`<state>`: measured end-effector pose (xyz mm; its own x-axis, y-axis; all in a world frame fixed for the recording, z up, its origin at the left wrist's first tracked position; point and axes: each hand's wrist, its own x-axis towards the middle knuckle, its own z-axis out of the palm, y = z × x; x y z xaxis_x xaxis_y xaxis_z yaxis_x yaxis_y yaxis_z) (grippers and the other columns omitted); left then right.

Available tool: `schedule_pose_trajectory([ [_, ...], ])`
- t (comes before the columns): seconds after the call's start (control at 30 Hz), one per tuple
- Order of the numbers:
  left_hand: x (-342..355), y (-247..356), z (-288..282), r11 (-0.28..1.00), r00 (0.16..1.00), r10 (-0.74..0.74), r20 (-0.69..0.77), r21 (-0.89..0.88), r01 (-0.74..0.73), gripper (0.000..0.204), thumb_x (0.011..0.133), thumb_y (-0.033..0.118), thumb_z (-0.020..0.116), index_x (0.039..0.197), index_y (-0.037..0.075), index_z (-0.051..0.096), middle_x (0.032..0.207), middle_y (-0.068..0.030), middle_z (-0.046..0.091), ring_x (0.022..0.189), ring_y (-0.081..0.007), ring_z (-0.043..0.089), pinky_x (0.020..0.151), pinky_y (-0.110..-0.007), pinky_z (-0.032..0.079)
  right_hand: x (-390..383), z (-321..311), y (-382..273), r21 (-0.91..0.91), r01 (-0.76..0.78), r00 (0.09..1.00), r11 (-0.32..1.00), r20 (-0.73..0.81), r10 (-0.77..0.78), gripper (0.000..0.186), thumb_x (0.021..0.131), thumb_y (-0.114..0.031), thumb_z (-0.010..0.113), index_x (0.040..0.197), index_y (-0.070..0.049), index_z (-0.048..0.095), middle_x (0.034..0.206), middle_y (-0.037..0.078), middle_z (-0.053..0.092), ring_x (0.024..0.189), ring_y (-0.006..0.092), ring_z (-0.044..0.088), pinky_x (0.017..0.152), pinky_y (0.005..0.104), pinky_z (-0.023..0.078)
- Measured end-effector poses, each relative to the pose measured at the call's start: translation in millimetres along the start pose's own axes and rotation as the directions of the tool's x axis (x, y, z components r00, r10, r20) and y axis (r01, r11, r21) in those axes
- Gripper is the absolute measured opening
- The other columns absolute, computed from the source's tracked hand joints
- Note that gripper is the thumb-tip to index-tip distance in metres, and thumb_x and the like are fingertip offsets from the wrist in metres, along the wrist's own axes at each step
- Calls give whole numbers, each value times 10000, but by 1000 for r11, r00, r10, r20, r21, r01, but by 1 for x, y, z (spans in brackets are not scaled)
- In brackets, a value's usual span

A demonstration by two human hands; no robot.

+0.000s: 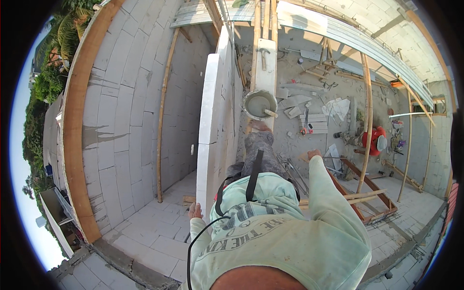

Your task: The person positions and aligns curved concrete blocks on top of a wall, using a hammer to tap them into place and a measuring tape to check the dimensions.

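Observation:
My left hand (195,211) is beside the end of a thin white block wall (209,116), fingers apart and holding nothing; whether it touches the wall, I cannot tell. Out to the right, my right hand (310,155) hangs in the air with its fingers reaching leftward and nothing visible in them. Ahead of my foot, a round bucket (248,103) of wet grey mortar (258,106) stands on a narrow plank (266,82). A pale wooden handle (270,113) sticks out over its rim. Farther along the plank lies a hammer (264,59).
Bamboo poles (366,111) stand upright at the right. Below, a crouching co-worker in red (375,140) is on the rubble-strewn floor. Near them lie a brown wooden frame (357,176) and loose blocks (315,123). A tall block wall (128,111) rises at the left.

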<state>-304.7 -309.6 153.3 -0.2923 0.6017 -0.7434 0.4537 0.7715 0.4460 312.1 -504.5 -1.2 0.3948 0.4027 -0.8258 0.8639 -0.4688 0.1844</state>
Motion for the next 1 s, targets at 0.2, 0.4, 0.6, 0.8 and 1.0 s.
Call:
schedule_pose_trajectory([
  [0.2,-3,3,5,999,1000,-22,20,39,21,592,800,387,619,1292,99,457,1097,-115,562,906,-234,582,616,-362,483,-7,-17,-4,-11,53,997,999,-54,-54,292,898,-256,448,1007,-75,649,1034,105,648,971,281,618,822,398,502],
  [0.4,4,-3,2,999,998,-32,55,6,31,624,788,375,631,1303,77,443,1132,-142,571,921,-256,594,571,-335,476,14,-12,-6,285,-216,972,934,-24,232,254,901,-152,438,1069,-134,629,1092,50,635,1030,227,600,840,349,507],
  [0.6,3,-4,-2,999,997,-31,66,27,30,619,788,374,629,1295,70,448,1161,-132,554,888,-241,591,577,-349,477,46,18,-12,198,-168,981,966,-67,184,242,902,-192,447,1048,-137,632,1058,57,646,1003,223,610,815,346,501],
  [0.8,26,-23,-20,996,993,-51,106,-66,58,571,794,352,629,1275,87,469,1126,-104,553,871,-226,565,575,-370,466,77,73,-32,269,-188,974,945,-71,214,226,892,-227,476,1038,-140,625,1021,52,657,985,238,614,808,364,494],
  [1.0,23,-31,-29,998,997,-39,60,-41,41,554,806,351,631,1268,87,476,1070,-85,553,831,-188,553,567,-344,458,4,-30,-71,749,-364,903,553,139,407,232,894,-203,467,1061,-128,611,1069,78,637,987,227,611,817,364,498],
])
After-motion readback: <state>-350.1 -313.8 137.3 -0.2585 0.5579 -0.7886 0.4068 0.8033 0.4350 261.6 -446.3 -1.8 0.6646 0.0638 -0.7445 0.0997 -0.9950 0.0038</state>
